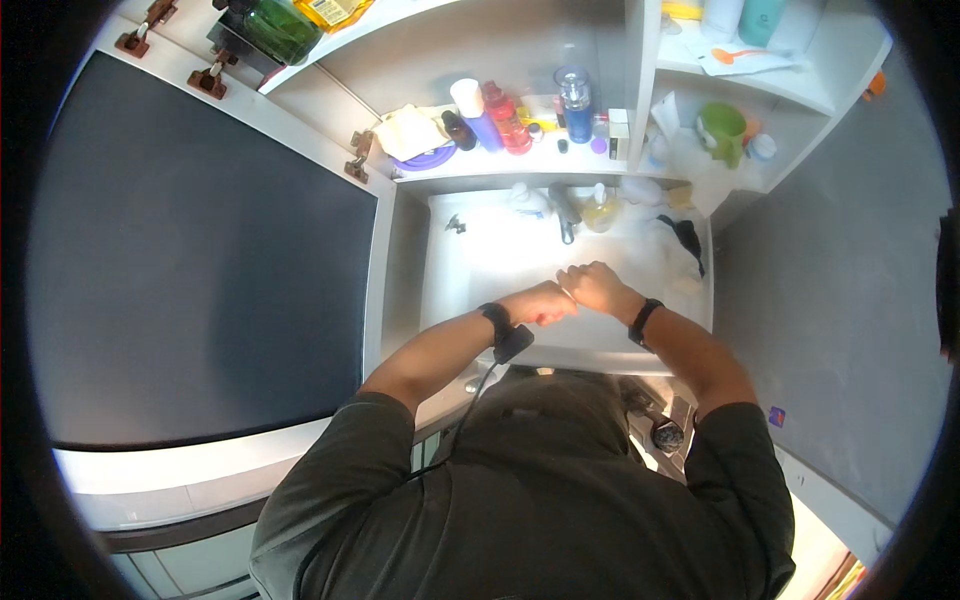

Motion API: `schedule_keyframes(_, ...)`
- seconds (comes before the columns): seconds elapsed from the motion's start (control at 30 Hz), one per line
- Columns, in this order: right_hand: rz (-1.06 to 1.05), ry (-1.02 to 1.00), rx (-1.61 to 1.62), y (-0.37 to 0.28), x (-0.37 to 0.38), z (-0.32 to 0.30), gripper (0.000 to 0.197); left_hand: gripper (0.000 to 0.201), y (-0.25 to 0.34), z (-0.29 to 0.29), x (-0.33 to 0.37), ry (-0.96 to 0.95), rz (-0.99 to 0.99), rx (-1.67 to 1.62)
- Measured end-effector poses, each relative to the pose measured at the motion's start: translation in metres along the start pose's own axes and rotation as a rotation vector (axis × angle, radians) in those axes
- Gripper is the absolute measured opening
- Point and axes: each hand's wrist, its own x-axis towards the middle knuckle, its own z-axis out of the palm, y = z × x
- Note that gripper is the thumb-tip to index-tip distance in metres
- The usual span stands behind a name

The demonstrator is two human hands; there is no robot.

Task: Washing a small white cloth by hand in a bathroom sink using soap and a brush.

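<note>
Over the white sink (460,290), my two hands meet close together. My left hand (541,303) is closed, its fingers curled under and out of sight. My right hand (597,287) is also closed, knuckles up, with its fingertips near the left thumb. Whatever may be between them is too small or hidden to name. Behind the hands stands a grey faucet (566,222). To its right is a pump bottle of yellow liquid (599,212); a whitish bottle (525,201) stands to its left. Each wrist carries a dark band, and a cable hangs from the left one.
A shelf above the sink holds a red bottle (508,120), a purple-and-white bottle (476,115) and a blue clear-topped bottle (575,105). On the right shelf sits a green cup (724,130). A black-and-white cloth (684,245) lies at the sink's right. Open cabinet doors flank both sides.
</note>
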Motion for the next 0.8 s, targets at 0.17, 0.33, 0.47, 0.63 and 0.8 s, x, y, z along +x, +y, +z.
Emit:
schedule_keyframes(0.17,0.110,0.072,0.028,-0.009,0.010,0.002,0.018,0.025,-0.014,-0.001,-0.004,0.154,0.097,-0.131)
schedule_keyframes(0.33,0.118,0.047,0.009,0.000,0.018,0.007,0.016,0.018,-0.011,-0.004,-0.001,0.188,0.131,-0.125)
schedule_keyframes(0.47,0.125,0.074,-0.004,-0.005,0.014,0.009,0.014,0.021,-0.021,0.004,0.000,0.272,0.209,-0.077)
schedule_keyframes(0.63,0.156,0.131,0.003,-0.012,0.000,0.013,0.013,0.022,-0.028,0.015,0.003,0.306,0.233,-0.027)
schedule_keyframes(0.8,0.200,0.247,0.050,-0.018,-0.018,0.028,0.019,0.024,-0.036,0.020,0.013,0.307,0.205,0.040)
